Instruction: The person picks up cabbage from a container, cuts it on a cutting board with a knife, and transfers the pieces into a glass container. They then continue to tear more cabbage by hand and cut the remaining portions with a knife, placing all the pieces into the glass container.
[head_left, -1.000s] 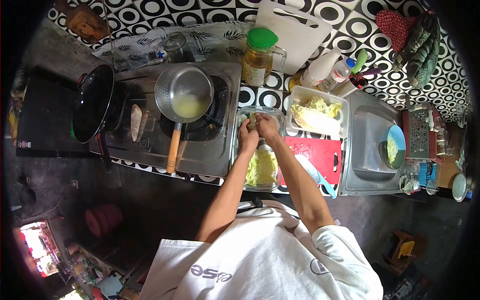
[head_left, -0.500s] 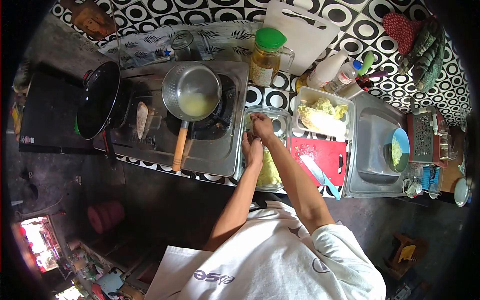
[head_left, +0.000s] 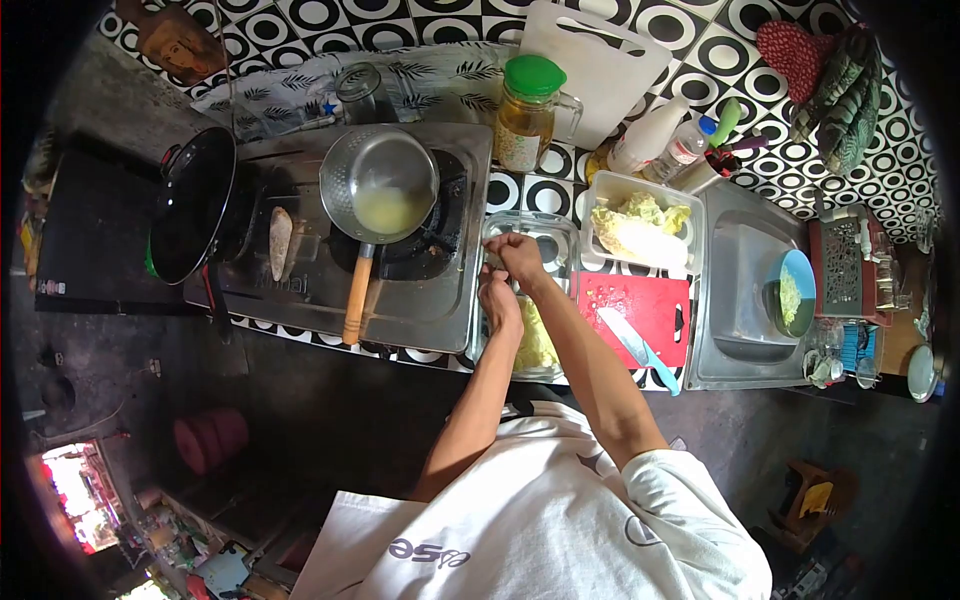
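Both hands are together over a clear rectangular container on the counter. My right hand has its fingers bent and closed at the container's left side. Just below it, my left hand is closed too, its fingertips close to the right hand's. Whatever is between the fingers is too small or hidden to make out. Pale green leafy vegetable pieces lie in the near end of the container, partly behind my forearms.
Left stands a stove with a saucepan of yellowish liquid and a black pan. Right are a tub of leaves, a red cutting board with a knife, and a sink with a blue bowl. A green-lidded pitcher stands behind.
My left hand's fingers have drawn in from a more extended pose. The right hand has shifted slightly left and down. The whole view has moved a little.
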